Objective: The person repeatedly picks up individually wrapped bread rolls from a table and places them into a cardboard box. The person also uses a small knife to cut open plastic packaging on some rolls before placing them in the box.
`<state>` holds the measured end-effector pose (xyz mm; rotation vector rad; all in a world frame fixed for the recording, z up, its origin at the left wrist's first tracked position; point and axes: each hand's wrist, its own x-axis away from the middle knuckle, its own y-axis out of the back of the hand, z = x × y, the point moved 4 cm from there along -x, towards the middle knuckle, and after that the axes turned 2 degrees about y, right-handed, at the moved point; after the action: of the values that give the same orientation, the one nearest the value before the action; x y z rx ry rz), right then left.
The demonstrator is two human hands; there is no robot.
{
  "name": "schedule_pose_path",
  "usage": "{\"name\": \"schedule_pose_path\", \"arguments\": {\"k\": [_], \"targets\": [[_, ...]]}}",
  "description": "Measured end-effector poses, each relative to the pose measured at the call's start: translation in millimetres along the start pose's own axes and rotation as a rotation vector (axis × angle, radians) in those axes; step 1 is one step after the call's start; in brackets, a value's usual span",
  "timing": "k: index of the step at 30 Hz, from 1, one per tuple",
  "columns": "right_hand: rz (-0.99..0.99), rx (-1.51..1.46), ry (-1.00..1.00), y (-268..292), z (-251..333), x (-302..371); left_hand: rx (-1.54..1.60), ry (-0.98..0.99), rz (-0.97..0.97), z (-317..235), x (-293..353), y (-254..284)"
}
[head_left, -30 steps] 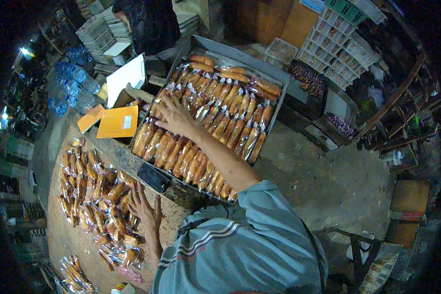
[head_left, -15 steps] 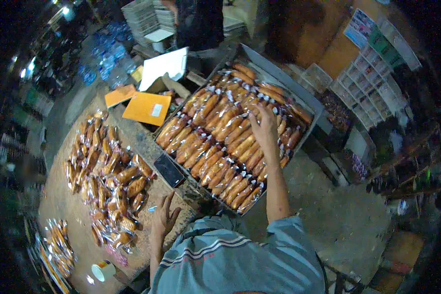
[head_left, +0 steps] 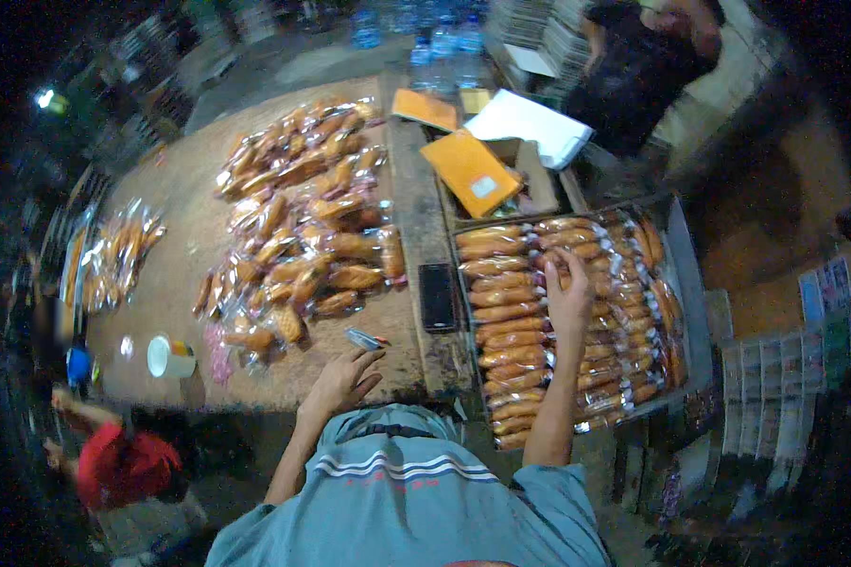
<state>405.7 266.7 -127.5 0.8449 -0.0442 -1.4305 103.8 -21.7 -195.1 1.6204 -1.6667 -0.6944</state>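
"What's lying beyond the phone (head_left: 436,298)?"
"An orange booklet (head_left: 471,172) is lying there, a white board (head_left: 529,128) resting beside it."
"And elsewhere?"
"A cup (head_left: 168,358) is sitting at left; blue bottles (head_left: 444,42) are clustering far off."

Dim, blurry toward black corners, lamp (head_left: 44,98) upper left, glints on wrapped breads (head_left: 356,277).

Right hand (head_left: 569,293) back nearer the black phone (head_left: 437,298)

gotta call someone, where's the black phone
Near the middle of the head view, the black phone lies at the right edge of the table, left of the box of wrapped bread.
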Motion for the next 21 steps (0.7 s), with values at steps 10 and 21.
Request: {"name": "schedule_pose_path", "arguments": {"k": [10,21], "targets": [[0.687,-0.161,0.237,-161,108,84,-0.118,0.337,-0.333,98,53,34],[1.008,-0.271,0.31,-279,170,130,-0.069,0.868,-0.834,206,140,87]]}}
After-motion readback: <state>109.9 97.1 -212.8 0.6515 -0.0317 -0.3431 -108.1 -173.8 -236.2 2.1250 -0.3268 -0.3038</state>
